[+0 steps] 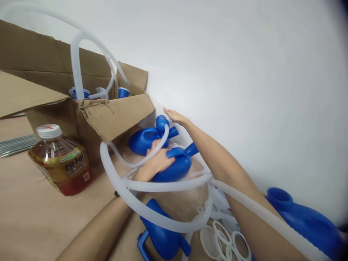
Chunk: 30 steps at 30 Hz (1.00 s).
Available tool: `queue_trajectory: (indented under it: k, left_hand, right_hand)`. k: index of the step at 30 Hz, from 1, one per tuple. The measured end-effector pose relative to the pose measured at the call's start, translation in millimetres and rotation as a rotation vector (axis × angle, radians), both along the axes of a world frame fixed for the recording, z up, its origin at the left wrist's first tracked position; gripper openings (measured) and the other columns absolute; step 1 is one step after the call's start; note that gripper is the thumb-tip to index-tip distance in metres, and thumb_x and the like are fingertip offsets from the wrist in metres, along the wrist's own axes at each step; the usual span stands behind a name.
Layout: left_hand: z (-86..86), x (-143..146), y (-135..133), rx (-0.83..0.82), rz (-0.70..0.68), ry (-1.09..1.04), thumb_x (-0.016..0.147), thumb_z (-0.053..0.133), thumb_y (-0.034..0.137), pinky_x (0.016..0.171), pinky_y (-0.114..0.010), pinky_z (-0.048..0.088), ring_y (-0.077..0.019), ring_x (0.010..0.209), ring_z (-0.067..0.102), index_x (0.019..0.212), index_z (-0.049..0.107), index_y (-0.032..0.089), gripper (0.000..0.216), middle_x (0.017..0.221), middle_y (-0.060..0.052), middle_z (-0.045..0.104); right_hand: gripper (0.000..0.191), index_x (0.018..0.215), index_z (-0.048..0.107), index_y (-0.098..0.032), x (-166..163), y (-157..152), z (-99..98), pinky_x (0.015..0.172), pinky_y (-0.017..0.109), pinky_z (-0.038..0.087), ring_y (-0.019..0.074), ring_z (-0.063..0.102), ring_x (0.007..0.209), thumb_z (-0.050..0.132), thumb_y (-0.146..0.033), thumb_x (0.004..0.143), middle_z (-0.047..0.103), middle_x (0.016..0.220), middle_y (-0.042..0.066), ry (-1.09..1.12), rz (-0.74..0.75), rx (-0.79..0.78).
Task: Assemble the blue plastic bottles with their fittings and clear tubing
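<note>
My left hand (157,161) grips a blue urinal bottle (176,168) by its handle; part of the grip is hidden behind a pale hose. Just beyond lies a second blue urinal bottle (141,141), with a round blue cap (162,122) joined to a thin tube above it. Stretched out flat near the wall, my right hand (175,116) is beside that cap and holds nothing. A long white corrugated hose (165,186) loops across both forearms. Nearer to me, another blue urinal bottle (164,232) lies tilted on the table.
At the left stands an open cardboard box (122,116) with hoses and blue parts inside. In front of it is a drink bottle (63,163) with a white cap. Several white rings (224,239) lie low right of centre. One more blue bottle (304,221) lies along the wall.
</note>
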<state>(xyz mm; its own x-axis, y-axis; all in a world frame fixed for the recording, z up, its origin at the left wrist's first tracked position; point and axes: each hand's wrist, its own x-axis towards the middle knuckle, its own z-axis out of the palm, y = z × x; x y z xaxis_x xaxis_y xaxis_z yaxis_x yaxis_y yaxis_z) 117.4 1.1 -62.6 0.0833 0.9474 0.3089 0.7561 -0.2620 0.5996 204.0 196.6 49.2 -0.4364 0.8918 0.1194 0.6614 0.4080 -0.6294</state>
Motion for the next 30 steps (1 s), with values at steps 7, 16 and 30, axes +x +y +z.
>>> queue_trajectory:
  k: [7, 16, 30]
  left_hand:
    - [-2.1, 3, -1, -0.053, 0.075, 0.034, 0.088, 0.066, 0.051, 0.117, -0.073, 0.039, -0.0483, 0.151, 0.038, 0.144, 0.064, 0.032, 0.060, 0.158, -0.017, 0.049]
    - [6.7, 2, 10, -0.075, 0.182, -0.093, 0.102, 0.045, 0.069, 0.124, -0.067, 0.031, -0.0457, 0.156, 0.036, 0.165, 0.031, 0.013, 0.086, 0.166, -0.027, 0.044]
    - [35.7, -4, 64, -0.024, 0.431, -0.244, 0.102, 0.033, 0.078, 0.110, -0.055, 0.049, -0.0445, 0.125, 0.070, 0.129, 0.075, 0.022, 0.075, 0.126, -0.019, 0.079]
  right_hand:
    - [0.036, 0.092, 0.072, -0.014, 1, 19, -10.6, 0.062, 0.028, 0.056, 0.0158, 0.063, 0.064, 0.067, -0.048, 0.103, 0.071, 0.074, 0.005, 0.099, -0.010, -0.209]
    - [0.060, 0.080, 0.065, -0.015, 54, -9, -18.1, 0.051, 0.027, 0.055, 0.0163, 0.063, 0.051, 0.058, -0.071, 0.100, 0.066, 0.065, 0.007, 0.178, -0.105, -0.213]
    - [0.070, 0.095, 0.073, -0.015, 76, -29, -67.2, 0.083, 0.033, 0.062, 0.0235, 0.078, 0.086, 0.035, -0.072, 0.108, 0.083, 0.099, 0.014, 0.438, -0.062, -0.181]
